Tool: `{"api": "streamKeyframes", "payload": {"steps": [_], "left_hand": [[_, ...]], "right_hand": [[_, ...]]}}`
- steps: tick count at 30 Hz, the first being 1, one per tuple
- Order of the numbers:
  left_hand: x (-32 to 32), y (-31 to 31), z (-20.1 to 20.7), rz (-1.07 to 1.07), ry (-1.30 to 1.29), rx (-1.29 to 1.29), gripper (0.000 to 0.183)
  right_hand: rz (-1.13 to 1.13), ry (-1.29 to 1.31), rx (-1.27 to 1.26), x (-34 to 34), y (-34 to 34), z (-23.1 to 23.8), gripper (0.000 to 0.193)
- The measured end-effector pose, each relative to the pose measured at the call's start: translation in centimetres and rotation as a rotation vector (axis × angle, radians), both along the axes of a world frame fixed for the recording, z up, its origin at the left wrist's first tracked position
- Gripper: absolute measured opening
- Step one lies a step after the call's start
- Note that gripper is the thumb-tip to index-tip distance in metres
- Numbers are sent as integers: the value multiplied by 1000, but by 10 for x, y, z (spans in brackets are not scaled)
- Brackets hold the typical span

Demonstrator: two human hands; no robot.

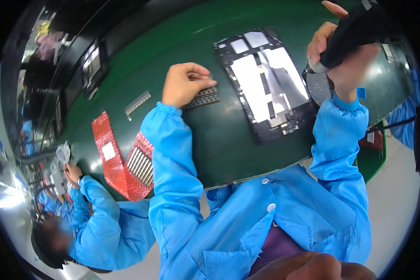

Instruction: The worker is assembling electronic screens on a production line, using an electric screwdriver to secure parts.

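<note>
My left hand (184, 86) is closed in a pinch, thumb and fingertips together over the upper end of several dark strips of small parts (203, 99). Whatever is between those fingertips is too small to make out. To the right lies a flat black device panel (270, 86) with silvery-white sheets and a dark cable down its middle. Beyond its right edge, my right hand (352, 70) is wrapped round a black, thick-bodied object (347, 39), its kind unclear, with a greyish end toward the panel. A grey ribbed round piece (319, 87) shows just under that hand, partly hidden.
Red bubble-wrap pouches (108, 151) lie left of my left forearm, with a row of metallic strips (140, 167) on one. A short strip (138, 105) lies farther up the green table (210, 154). Another person in blue (109, 224) sits at left, near a dark device (93, 67).
</note>
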State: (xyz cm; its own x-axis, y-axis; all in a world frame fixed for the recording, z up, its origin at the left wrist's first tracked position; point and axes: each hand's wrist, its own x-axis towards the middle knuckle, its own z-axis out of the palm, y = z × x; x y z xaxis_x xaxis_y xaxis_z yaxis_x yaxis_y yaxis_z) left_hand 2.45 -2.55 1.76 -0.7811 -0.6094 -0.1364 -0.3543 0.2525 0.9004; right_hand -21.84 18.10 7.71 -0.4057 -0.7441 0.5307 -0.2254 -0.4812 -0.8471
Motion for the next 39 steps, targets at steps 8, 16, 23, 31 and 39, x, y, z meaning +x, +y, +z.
{"api": "streamKeyframes", "payload": {"steps": [8,16,23,31,39], "left_hand": [[-15,21,9,53,-213,-307,13],[-21,27,-22,91,211,-413,7],[-26,23,-40,362,361,-354,12],[-25,25,-37,332,310,-407,11],[-30,37,-28,186,282,-689,9]], "right_hand": [[-36,-201,-139,-49,62,-44,88],[-121,-212,-82,-34,44,-52,85],[-185,-181,-39,-33,37,-53,85],[-167,-178,-19,-34,36,-60,85],[-201,-143,-11,-33,35,-60,85]]}}
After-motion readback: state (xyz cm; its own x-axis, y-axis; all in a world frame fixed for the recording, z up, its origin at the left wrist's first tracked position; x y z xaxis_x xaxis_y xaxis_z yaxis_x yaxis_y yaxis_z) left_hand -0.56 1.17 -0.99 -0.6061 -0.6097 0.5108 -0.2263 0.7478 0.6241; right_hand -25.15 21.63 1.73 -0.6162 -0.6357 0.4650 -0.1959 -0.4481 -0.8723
